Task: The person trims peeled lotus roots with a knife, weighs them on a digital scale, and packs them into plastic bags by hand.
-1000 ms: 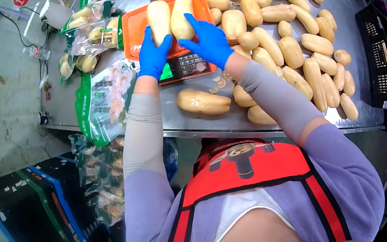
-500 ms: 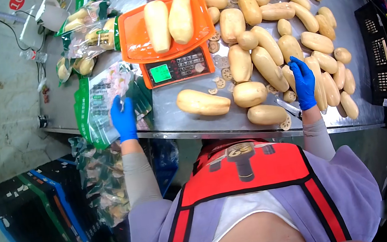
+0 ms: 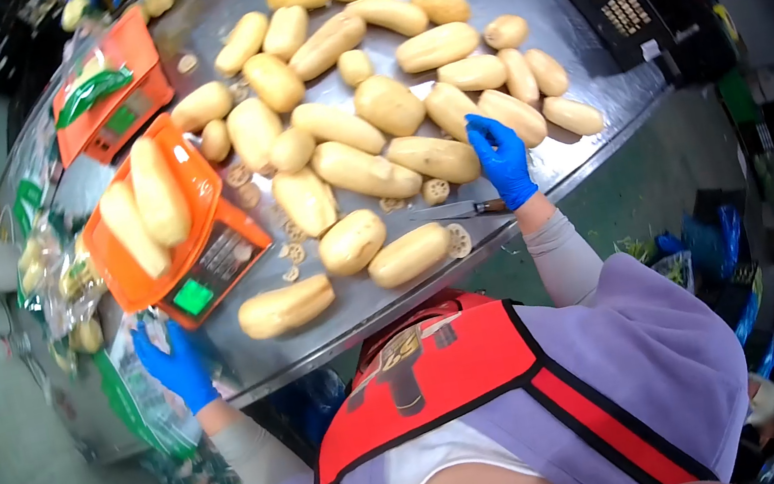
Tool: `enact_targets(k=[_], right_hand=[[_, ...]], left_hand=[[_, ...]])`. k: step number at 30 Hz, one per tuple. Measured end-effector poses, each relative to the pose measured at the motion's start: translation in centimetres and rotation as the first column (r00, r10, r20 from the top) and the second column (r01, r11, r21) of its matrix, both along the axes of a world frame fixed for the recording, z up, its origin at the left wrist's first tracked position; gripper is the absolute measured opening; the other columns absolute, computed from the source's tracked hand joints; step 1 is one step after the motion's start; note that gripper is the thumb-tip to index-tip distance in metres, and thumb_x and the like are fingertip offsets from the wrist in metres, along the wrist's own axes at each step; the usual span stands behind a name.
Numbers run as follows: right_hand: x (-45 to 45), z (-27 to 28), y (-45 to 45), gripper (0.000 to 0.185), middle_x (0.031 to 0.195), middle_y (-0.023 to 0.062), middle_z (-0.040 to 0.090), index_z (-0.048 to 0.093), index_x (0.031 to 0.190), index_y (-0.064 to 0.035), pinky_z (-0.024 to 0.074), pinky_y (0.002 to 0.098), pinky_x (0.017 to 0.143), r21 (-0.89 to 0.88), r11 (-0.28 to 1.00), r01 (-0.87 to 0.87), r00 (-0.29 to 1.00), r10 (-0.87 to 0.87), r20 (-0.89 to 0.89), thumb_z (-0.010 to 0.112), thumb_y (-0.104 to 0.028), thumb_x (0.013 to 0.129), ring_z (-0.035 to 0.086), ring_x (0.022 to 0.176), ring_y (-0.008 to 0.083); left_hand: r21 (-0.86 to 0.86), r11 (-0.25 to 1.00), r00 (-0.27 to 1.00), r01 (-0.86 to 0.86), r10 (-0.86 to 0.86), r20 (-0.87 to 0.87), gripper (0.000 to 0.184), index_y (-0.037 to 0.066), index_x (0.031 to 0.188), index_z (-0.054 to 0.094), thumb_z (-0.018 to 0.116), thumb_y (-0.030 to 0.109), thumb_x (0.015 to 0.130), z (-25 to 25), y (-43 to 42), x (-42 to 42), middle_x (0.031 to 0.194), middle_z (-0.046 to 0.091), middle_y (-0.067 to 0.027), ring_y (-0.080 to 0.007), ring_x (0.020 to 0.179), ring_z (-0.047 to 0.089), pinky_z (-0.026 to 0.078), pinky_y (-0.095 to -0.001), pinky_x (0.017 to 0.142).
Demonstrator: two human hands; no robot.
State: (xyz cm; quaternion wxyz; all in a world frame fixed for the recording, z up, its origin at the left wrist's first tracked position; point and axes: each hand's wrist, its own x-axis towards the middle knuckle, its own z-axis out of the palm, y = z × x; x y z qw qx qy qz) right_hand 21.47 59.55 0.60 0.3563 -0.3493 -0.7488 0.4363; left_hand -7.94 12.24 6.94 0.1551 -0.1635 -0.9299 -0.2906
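Currently: Grips Unconfirmed

Your L hand (image 3: pixel 176 365) is at 8 o'clock, nr plastic bag (image 3: pixel 126 403); grip: can't tell. Your R hand (image 3: pixel 504 163) is at 2 o'clock, nr knife (image 3: pixel 459 210) and loose roots (image 3: pixel 361 171); grip: can't tell. Two roots (image 3: pixel 160 194) lie on orange scale (image 3: pixel 196 178), approx 9:30.

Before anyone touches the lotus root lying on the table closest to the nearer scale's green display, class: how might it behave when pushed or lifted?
The lotus root would probably roll if pushed sideways, its body being rounded. It looks stiff, with a plump, unbent shape. Its smooth surface may make it slippery.
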Motion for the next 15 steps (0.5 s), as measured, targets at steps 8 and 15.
enact_targets(k=[8,15], right_hand=[[14.8,-0.9,11.0,0.063,0.125,0.0173,0.048,0.044,0.127,-0.0056,0.0366,0.0406,0.098,0.545,0.726,0.419,0.770,-0.602,0.210,0.067,-0.014,0.069,0.046,0.115,0.0321],[17.9,-0.9,17.8,0.088,0.132,0.0191,0.039,0.035,0.134,-0.0136,0.0366,0.0407,0.100,0.326,0.944,0.051,0.712,-0.263,0.651,0.076,-0.017,0.057,0.040,0.120,0.0364]], left_hand=[[-0.008,0.963,0.949,0.270,-0.268,-0.169,0.053,-0.002,0.124,0.046,0.066,0.019,0.080,5.8,11.7,-2.3,0.126,0.048,-0.0181,-0.0317,0.117,0.044,0.032,-0.0403,0.100],[-0.441,0.894,0.981,0.083,-0.152,-0.123,0.071,0.004,0.127,0.045,0.070,0.039,0.070,5.8,15.8,-3.0,0.117,0.055,-0.0185,-0.0353,0.104,0.052,0.041,-0.0433,0.087]])
